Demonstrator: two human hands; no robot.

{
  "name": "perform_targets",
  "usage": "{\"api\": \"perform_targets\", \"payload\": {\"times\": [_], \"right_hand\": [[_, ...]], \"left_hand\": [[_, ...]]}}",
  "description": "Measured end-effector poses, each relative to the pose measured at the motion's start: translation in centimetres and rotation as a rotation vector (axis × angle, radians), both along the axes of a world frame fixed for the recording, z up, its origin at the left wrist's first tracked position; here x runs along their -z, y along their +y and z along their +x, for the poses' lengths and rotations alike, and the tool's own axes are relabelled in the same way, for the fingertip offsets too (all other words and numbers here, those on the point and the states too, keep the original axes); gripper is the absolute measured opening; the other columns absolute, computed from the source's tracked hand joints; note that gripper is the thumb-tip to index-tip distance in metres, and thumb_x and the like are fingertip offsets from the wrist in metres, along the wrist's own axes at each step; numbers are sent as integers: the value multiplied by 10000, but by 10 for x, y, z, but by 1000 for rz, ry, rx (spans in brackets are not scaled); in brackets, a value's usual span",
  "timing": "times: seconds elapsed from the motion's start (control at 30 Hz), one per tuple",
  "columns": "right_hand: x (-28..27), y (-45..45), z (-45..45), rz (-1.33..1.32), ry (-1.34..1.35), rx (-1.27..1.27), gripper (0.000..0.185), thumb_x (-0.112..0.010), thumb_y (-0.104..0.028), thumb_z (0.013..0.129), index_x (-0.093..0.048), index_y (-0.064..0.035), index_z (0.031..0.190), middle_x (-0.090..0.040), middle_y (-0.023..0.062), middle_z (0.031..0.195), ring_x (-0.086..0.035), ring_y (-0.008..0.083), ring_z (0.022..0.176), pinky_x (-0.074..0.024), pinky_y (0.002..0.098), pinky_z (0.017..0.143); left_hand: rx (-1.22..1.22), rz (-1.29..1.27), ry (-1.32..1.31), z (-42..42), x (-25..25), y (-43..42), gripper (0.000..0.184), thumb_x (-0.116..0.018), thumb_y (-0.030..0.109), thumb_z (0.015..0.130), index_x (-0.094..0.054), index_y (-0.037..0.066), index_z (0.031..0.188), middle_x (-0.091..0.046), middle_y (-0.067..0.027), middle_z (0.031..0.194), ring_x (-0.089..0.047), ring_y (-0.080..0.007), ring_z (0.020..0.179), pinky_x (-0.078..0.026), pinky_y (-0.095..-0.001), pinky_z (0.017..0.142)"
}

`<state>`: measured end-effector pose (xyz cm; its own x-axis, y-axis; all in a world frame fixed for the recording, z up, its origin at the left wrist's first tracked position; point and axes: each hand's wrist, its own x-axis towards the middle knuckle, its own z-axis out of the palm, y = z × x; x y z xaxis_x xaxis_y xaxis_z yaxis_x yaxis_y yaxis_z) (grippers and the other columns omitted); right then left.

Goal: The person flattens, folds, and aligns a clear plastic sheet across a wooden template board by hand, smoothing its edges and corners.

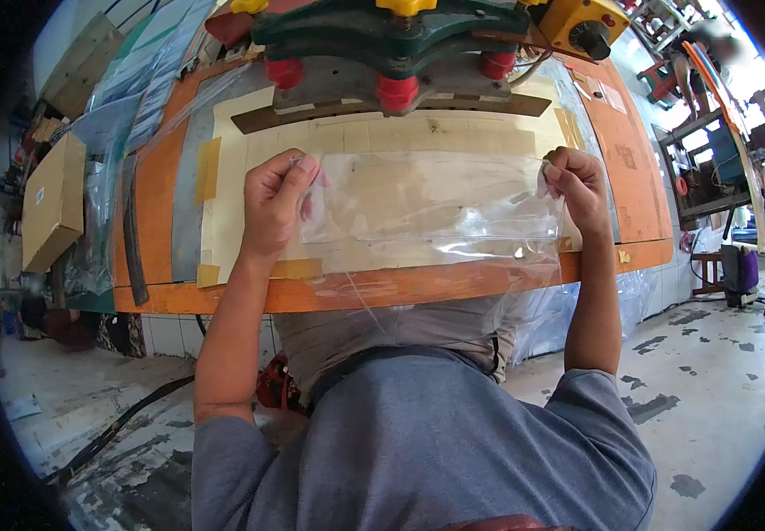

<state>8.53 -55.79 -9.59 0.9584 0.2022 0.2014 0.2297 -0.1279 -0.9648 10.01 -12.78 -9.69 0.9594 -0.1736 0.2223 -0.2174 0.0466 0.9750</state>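
A clear plastic sheet (pixel 435 199) stretches between my two hands, above the front part of an orange worktable (pixel 418 281). Its left corner is pinched in my left hand (pixel 280 196), thumb on top. My right hand (pixel 577 188) grips the opposite corner, with the film bunched at the fingertips. The lower part of the sheet hangs over the table's front edge toward my waist. Beneath it lies a cream-coloured board (pixel 232 212), held by yellow tape. Just beyond my hands, a dark metal bar (pixel 258 119) sits under the press.
A green press head (pixel 338 40) with red cylinders (pixel 397 91) stands at the back. At its right is a yellow control box (pixel 581 28) with a black knob. A cardboard box (pixel 55 203) and stacked clear sheets (pixel 148 80) are at the left. Another person stands far right.
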Motion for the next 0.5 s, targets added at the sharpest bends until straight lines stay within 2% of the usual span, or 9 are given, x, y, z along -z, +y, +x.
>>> {"api": "perform_targets", "payload": {"times": [0.33,0.5], "right_hand": [[0,8,1,-59,-11,36,236,-662,-145,983,-634,-31,779,-605,-3,719,-492,77,642,-362,263,590],[-1,7,2,-92,-9,87,275,-683,-208,1023,-641,-52,800,-612,-9,729,-496,67,642,-367,246,590]], "left_hand": [[-87,40,-4,0,-3,-1,346,-590,264,1093,-665,26,853,-504,46,612,-382,-26,490,-290,-214,436],[-122,46,-5,0,-2,0,348,-584,281,1101,-680,44,866,-468,70,580,-370,-12,488,-272,-217,440]]}}
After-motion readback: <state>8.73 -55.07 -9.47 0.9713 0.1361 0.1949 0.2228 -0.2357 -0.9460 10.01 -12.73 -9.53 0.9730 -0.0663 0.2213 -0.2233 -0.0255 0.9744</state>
